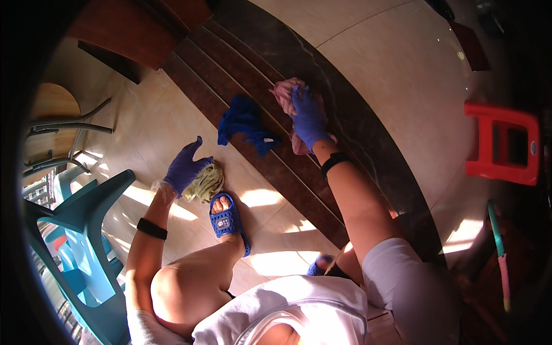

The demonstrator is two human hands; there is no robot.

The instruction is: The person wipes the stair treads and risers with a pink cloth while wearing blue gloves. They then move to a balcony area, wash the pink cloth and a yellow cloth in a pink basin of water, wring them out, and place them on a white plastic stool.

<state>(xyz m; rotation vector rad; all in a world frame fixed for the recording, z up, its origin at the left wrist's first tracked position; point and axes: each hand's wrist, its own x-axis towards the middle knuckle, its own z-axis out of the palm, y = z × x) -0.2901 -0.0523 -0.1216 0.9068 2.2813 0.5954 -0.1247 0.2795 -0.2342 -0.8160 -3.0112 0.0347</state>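
Observation:
Both hands wear purple-blue gloves. My right hand (309, 115) reaches far out and presses on a crumpled pink cloth (286, 95), which bunches beyond the fingers and below the wrist on a dark stone strip. To the left, my left hand (187, 166) holds nothing; its thumb and fingers stand apart. Right beside it, partly behind the hand, a crumpled green cloth (206, 183) lies on the pale floor near my foot. Between the two hands a dark blue cloth (244, 123) lies spread over the brown grooved strips.
My foot in a blue slipper (224, 221) stands on the tiled floor. Teal plastic stools (86, 213) and a metal-legged chair (54, 103) are at the left. A red plastic stool (486, 141) is at the right, above a green-and-pink stick (498, 247). Brown wooden furniture (132, 29) stands at the top left.

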